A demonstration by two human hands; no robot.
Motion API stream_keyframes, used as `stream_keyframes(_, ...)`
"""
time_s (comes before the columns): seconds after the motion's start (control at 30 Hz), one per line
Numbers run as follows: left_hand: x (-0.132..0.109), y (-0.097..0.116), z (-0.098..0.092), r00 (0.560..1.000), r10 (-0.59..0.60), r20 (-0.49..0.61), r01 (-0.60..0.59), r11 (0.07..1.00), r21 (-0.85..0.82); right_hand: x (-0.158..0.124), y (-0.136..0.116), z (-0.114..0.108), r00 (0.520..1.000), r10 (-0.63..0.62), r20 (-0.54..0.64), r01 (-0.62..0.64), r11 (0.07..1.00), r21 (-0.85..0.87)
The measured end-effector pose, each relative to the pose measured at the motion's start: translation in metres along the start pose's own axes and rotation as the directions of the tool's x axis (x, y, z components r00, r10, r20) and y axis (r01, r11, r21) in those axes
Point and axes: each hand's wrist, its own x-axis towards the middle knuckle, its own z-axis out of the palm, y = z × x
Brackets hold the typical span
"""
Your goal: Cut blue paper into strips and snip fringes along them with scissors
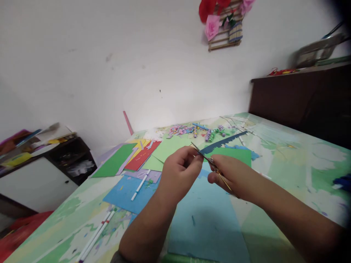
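Observation:
My left hand (pixel 182 170) pinches the near end of a dark blue paper strip (pixel 223 142), whose lower edge looks jagged. The strip stretches away to the upper right over the table. Gold-handled scissors (pixel 218 171) are in my right hand (pixel 229 173), their blades pointing up and left beside my left fingertips and crossing the strip's near end. Under both hands lies a light blue sheet (pixel 205 219) with a small dark scrap (pixel 193 220) on it. A green sheet (pixel 236 155) shows behind my right hand.
Coloured sheets, including a red one (pixel 142 156) and a blue one (pixel 117 195), lie on the left. White markers (pixel 140 185) rest among scraps. Paper clippings (pixel 179 130) and curled paper rolls (pixel 211 135) sit near the wall. A dark cabinet (pixel 290 95) stands at the right.

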Motion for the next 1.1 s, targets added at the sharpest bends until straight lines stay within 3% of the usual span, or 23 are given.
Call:
stream_keyframes(0.23, 0.005, -0.001, -0.001, 0.992, -0.088, 0.092, 0.101, 0.983, -0.153, 0.001, 0.002, 0.001, 1.000, 0.015, -0.018, -0.015, 1.000, -0.001)
stream_keyframes(0.37, 0.006, -0.001, 0.000, 0.992, -0.102, 0.072, 0.113, 0.980, -0.166, 0.001, 0.003, 0.002, 1.000, 0.029, 0.001, -0.029, 1.000, -0.007)
stream_keyframes(0.53, 0.008, -0.004, 0.002, 0.989, -0.123, 0.077, 0.142, 0.933, -0.330, 0.003, 0.004, 0.001, 0.999, 0.029, 0.021, -0.028, 0.998, -0.047)
stream_keyframes(0.77, 0.009, -0.011, 0.003, 0.984, -0.146, 0.104, 0.178, 0.871, -0.459, -0.001, 0.007, 0.001, 0.999, -0.003, -0.036, 0.000, 0.995, -0.098)
stream_keyframes(1.1, 0.003, -0.014, 0.005, 1.000, -0.011, 0.010, 0.013, 0.967, -0.256, -0.002, 0.006, 0.003, 0.992, -0.109, -0.059, 0.109, 0.994, 0.007)
